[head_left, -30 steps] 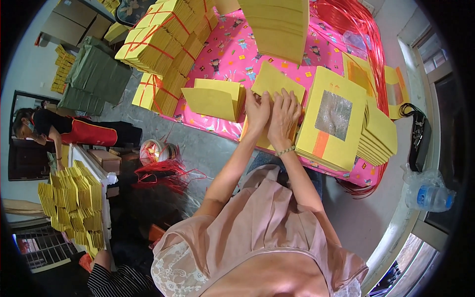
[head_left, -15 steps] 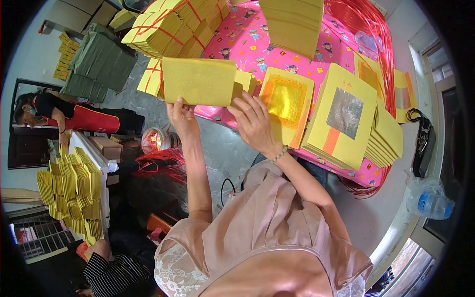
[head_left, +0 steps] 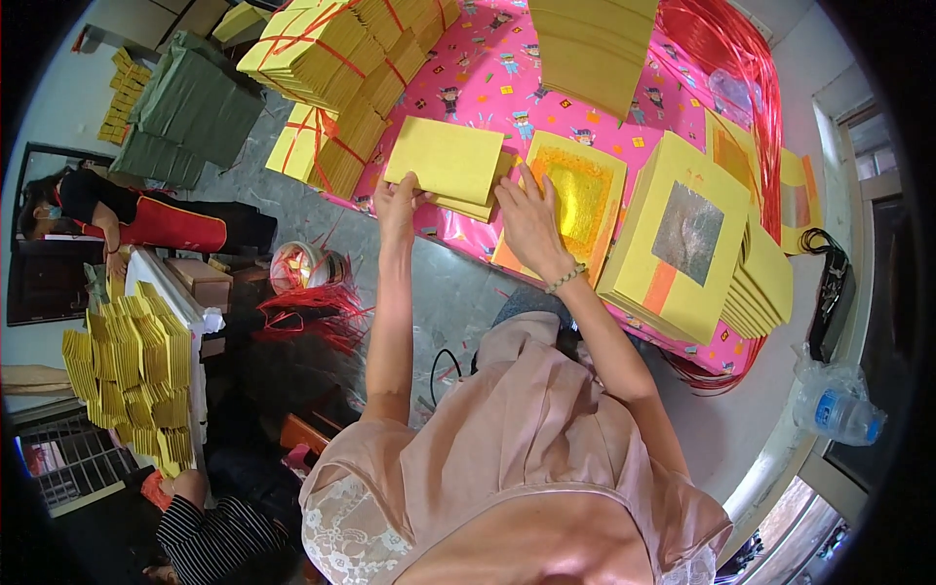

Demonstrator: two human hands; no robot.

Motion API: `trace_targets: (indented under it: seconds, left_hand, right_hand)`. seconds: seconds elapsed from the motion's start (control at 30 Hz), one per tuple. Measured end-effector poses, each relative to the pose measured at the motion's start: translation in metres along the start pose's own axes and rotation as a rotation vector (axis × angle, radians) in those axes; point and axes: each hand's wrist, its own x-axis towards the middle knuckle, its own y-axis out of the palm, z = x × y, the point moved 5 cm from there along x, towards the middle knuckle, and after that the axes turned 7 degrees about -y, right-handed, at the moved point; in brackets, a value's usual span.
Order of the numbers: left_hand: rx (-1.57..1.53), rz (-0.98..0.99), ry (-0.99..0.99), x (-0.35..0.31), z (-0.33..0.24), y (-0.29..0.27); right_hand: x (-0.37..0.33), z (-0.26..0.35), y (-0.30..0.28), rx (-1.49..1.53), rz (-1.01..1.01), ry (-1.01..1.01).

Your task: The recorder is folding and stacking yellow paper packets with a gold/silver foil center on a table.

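A folded yellow paper lies over a small pile of folded papers at the near edge of the pink table. My left hand pinches its near left corner, thumb on top. My right hand is open, its fingertips at the right edge of that pile and reaching over a yellow sheet with a gold square. Right of this stands a thick stack of yellow sheets, its top one bearing a silver square and an orange strip.
Bundles of yellow paper tied with red cord stand at the back left. Red strands hang along the table's right side. A bucket stands on the floor. Two people are at the left, beside a table with yellow paper piles.
My left hand has brought the folded paper down and right onto the small pile. My right hand has shifted right, over the gold-square sheet.
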Motion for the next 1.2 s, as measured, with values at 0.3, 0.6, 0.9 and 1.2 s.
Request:
trace_targets:
  seconds: [0.3,0.6,0.9,1.2]
  left_hand:
    - [0.172,-0.021,-0.072,-0.003,0.0,-0.003]
    - [0.197,0.002,0.001,-0.001,0.009,-0.009]
    - [0.235,0.026,-0.006,-0.002,0.012,-0.006]
    - [0.722,-0.147,0.232,-0.012,-0.004,0.002]
  right_hand:
    - [-0.003,-0.002,0.001,0.02,0.015,0.009]
    - [0.002,0.0,-0.005,0.014,-0.054,0.09]
    - [0.004,0.02,-0.005,0.016,-0.053,0.005]
    - [-0.003,0.019,0.011,-0.034,0.07,0.0]
